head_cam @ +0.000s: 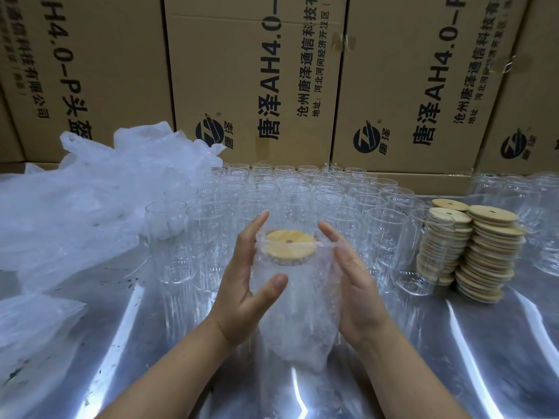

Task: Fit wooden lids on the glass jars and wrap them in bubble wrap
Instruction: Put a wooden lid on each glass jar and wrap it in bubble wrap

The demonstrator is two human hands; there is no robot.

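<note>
A glass jar with a round wooden lid point(290, 246) on top stands in a sleeve of bubble wrap point(299, 316) at the middle of the table. My left hand point(245, 285) holds its left side, fingers behind it and thumb curled across the front. On the right side my right hand point(354, 288) presses flat against the wrap with straight fingers. The glass itself is mostly hidden by the wrap. The sleeve's lower end reaches toward me on the table.
Several rows of open glass jars point(302, 189) stand behind my hands. Stacks of wooden lids point(484, 252) rise at the right. A heap of clear plastic point(90, 201) lies at the left. Printed cardboard boxes point(257, 71) wall the back of the shiny metal table point(453, 358).
</note>
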